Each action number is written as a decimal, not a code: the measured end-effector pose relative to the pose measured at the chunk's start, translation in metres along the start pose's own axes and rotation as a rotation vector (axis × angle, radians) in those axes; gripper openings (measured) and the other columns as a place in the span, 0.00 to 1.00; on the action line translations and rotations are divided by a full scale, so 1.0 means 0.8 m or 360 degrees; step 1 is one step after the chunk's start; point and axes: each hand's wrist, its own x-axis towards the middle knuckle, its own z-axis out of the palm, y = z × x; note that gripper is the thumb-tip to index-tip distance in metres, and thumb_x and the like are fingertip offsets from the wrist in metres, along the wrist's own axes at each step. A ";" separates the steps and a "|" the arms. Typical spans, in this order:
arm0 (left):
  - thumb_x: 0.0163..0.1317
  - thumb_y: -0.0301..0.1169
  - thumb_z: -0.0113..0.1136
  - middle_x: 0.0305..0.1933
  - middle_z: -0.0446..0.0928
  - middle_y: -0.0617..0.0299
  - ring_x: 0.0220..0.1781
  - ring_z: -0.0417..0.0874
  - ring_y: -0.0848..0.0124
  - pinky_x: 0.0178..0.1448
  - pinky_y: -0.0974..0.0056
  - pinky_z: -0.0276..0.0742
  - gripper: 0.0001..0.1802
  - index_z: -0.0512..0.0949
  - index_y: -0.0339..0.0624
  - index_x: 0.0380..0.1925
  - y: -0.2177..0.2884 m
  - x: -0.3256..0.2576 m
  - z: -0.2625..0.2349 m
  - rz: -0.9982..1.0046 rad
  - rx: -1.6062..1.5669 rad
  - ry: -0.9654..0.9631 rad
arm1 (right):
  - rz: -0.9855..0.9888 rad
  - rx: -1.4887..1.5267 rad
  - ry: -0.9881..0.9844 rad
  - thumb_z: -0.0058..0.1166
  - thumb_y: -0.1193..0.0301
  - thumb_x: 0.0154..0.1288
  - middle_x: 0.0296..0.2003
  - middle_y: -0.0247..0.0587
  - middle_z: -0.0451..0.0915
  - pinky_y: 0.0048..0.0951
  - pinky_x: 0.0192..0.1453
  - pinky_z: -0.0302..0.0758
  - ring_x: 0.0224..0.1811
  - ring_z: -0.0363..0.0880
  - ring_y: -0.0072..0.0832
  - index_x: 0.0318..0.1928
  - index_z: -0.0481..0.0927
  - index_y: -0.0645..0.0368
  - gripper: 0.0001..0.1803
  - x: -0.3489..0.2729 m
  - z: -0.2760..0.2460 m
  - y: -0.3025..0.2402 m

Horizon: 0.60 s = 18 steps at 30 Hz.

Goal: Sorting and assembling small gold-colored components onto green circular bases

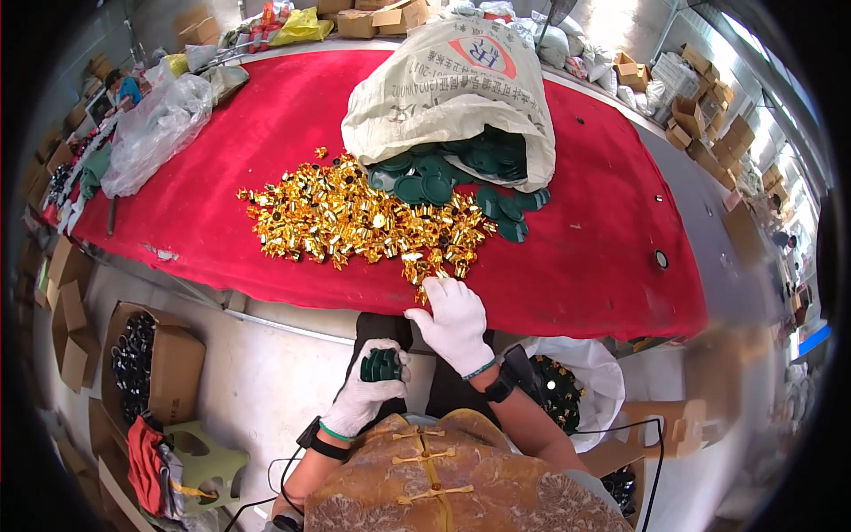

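A heap of shiny gold caps lies on the red table. Dark green round discs spill from a white woven sack behind the heap. My right hand, in a white glove, reaches over the table's near edge, and its fingertips touch the gold caps at the heap's front. My left hand, also gloved, stays low near my lap and grips a small stack of green discs.
A clear plastic bag lies at the table's left end. An open carton of dark parts stands on the floor at left. A white bag with dark pieces sits at my right. Cartons line the far and right walls.
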 end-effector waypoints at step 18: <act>0.43 0.17 0.82 0.60 0.73 0.60 0.57 0.82 0.63 0.57 0.60 0.84 0.51 0.68 0.53 0.68 0.019 0.021 0.020 0.0286 0.0174 -0.0132 | 0.0579 0.1793 -0.0537 0.57 0.84 0.69 0.45 0.42 0.82 0.27 0.48 0.82 0.46 0.86 0.24 0.58 0.82 0.65 0.18 -0.018 -0.074 -0.021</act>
